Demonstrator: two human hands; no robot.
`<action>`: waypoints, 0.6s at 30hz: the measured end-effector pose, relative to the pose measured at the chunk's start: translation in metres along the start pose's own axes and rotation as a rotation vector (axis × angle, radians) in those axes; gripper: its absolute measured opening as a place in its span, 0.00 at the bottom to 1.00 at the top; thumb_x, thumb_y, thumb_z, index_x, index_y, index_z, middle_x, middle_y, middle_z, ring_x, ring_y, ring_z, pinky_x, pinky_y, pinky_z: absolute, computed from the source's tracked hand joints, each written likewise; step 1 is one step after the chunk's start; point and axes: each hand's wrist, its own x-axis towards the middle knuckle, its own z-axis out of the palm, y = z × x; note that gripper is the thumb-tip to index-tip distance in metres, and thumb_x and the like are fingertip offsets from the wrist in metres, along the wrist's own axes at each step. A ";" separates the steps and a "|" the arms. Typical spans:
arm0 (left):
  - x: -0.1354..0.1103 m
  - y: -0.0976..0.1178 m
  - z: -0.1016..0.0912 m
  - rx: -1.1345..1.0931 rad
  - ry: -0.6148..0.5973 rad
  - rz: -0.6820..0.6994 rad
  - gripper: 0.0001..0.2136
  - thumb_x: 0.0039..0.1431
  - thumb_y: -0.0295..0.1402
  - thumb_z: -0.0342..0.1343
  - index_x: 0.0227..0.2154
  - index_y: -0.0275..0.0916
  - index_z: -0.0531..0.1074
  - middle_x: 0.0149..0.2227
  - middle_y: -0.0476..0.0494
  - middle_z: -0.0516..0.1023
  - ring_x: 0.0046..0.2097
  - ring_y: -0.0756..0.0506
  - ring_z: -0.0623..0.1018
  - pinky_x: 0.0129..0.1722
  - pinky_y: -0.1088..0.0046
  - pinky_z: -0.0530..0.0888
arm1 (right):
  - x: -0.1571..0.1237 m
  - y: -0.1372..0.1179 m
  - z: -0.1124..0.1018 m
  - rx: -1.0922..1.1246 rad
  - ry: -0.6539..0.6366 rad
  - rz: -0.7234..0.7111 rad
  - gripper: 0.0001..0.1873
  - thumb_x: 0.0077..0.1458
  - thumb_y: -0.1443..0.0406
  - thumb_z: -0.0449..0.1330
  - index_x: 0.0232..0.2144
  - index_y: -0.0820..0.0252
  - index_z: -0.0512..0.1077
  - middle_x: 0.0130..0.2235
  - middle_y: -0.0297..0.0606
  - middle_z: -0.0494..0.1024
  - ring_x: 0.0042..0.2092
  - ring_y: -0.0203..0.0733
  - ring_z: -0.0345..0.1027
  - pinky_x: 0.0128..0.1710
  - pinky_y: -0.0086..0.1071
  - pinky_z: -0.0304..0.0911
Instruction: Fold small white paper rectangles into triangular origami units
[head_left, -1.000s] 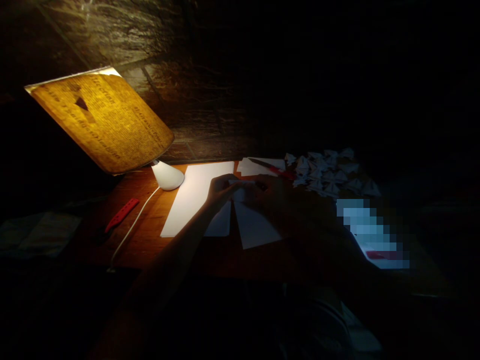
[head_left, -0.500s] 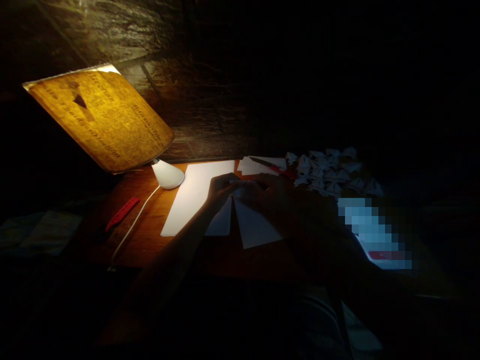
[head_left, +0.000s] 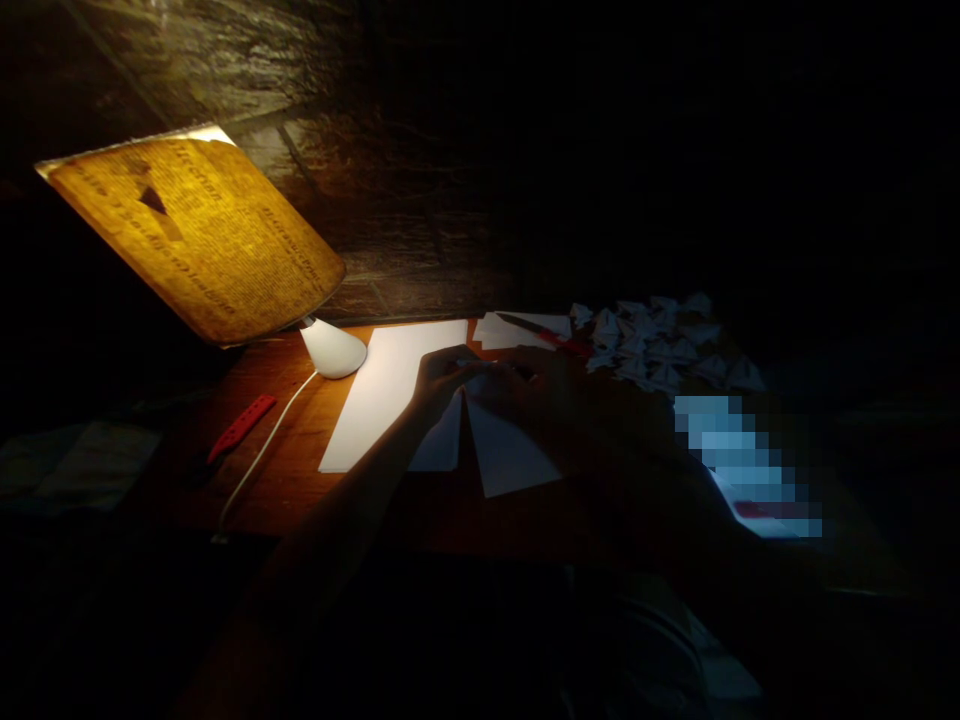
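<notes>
My left hand (head_left: 442,375) and my right hand (head_left: 536,372) meet over the desk, fingers closed on a small piece of folded paper (head_left: 474,362). Its shape is mostly hidden by the fingers and shadow. Under the left hand lies a stack of white paper sheets (head_left: 382,400). A separate white sheet (head_left: 506,450) rests below the right hand. Just beyond the hands are smaller cut pieces of paper (head_left: 491,332), with a red-handled blade or pair of scissors (head_left: 574,345) across them. Several small folded paper figures (head_left: 634,345) are gathered to the right.
A lamp with a yellow printed shade (head_left: 202,240) and white base (head_left: 334,350) stands at the left, its white cord (head_left: 262,460) running to the front edge. Beside the cord lies a red-handled tool (head_left: 244,425). A lit, blurred-out screen (head_left: 750,470) is at the right.
The view has shifted very slightly. Both hands stay in nearly the same place on the folded paper, with only a small movement of the fingers.
</notes>
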 end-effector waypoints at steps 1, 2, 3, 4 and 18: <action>0.000 -0.001 0.000 -0.005 -0.001 0.002 0.12 0.49 0.41 0.72 0.24 0.38 0.80 0.25 0.48 0.77 0.29 0.49 0.73 0.31 0.72 0.65 | 0.000 0.000 0.000 -0.004 -0.008 -0.002 0.11 0.62 0.58 0.65 0.30 0.55 0.80 0.31 0.36 0.81 0.33 0.40 0.72 0.33 0.34 0.64; 0.001 -0.001 0.000 -0.009 -0.003 0.004 0.11 0.49 0.40 0.72 0.24 0.38 0.80 0.25 0.48 0.77 0.29 0.49 0.72 0.31 0.72 0.65 | 0.001 0.000 0.000 -0.014 -0.012 -0.009 0.12 0.62 0.57 0.66 0.29 0.55 0.80 0.31 0.36 0.81 0.33 0.40 0.71 0.32 0.34 0.64; 0.001 -0.001 0.000 -0.012 -0.006 0.006 0.11 0.49 0.39 0.72 0.23 0.38 0.79 0.25 0.48 0.76 0.29 0.49 0.72 0.31 0.72 0.65 | 0.001 0.002 0.000 -0.026 -0.006 -0.017 0.13 0.61 0.56 0.66 0.27 0.55 0.79 0.30 0.36 0.80 0.32 0.40 0.71 0.31 0.34 0.63; 0.001 -0.001 -0.001 -0.014 -0.009 0.008 0.11 0.50 0.39 0.71 0.23 0.38 0.79 0.25 0.49 0.76 0.29 0.49 0.72 0.31 0.72 0.64 | 0.002 0.004 0.001 -0.036 0.004 -0.023 0.14 0.61 0.55 0.67 0.26 0.55 0.79 0.29 0.36 0.80 0.31 0.39 0.70 0.31 0.34 0.63; -0.001 -0.002 -0.002 0.047 0.010 0.018 0.16 0.52 0.46 0.72 0.25 0.36 0.79 0.24 0.49 0.75 0.28 0.50 0.72 0.29 0.74 0.63 | 0.003 0.011 0.002 0.048 0.067 0.087 0.09 0.59 0.61 0.65 0.28 0.56 0.81 0.31 0.36 0.83 0.33 0.41 0.74 0.32 0.33 0.63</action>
